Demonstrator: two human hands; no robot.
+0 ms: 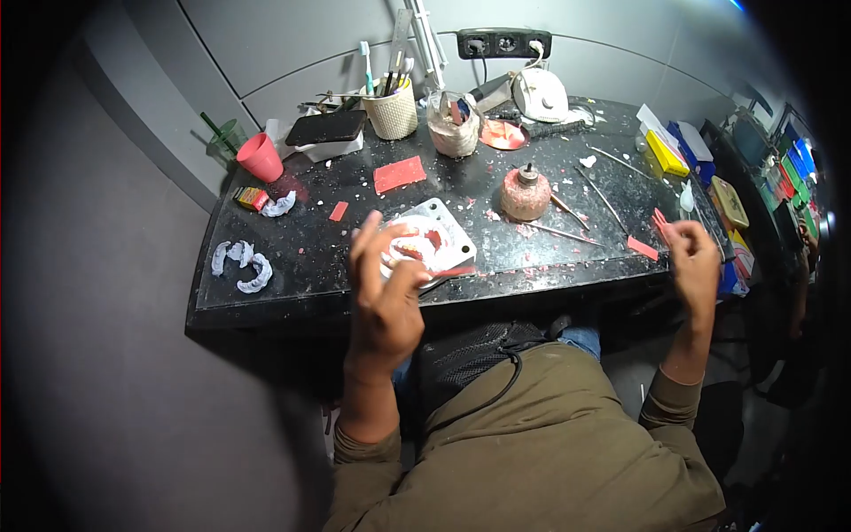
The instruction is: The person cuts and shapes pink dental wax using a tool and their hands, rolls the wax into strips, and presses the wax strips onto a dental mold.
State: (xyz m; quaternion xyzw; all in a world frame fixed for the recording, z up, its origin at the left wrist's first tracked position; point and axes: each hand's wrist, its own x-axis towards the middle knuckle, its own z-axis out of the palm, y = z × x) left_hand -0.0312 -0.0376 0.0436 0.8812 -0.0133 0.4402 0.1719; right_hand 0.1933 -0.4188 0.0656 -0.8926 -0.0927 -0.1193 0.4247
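My left hand (386, 288) is raised in front of a white dental cast (452, 232) on a metal plate, hiding part of it. Its thumb and finger pinch a thin red wax strip (454, 271) that points right. At the right end of the desk, my right hand (694, 253) has its fingertips closed on thin red wax pieces (659, 222). Just left of those fingers a flat red strip (643, 248) lies on the black desk. Between the hands stands a wax-spattered burner (526, 192), with metal tools (558, 233) beside it.
Red wax sheets (400, 175), white moulded arches (255, 273) and a pink cup (260, 158) are on the left. A woven tool holder (391, 113) and a jar (454, 133) stand behind. Boxes (667, 152) line the right edge; wax crumbs litter the desk (337, 253).
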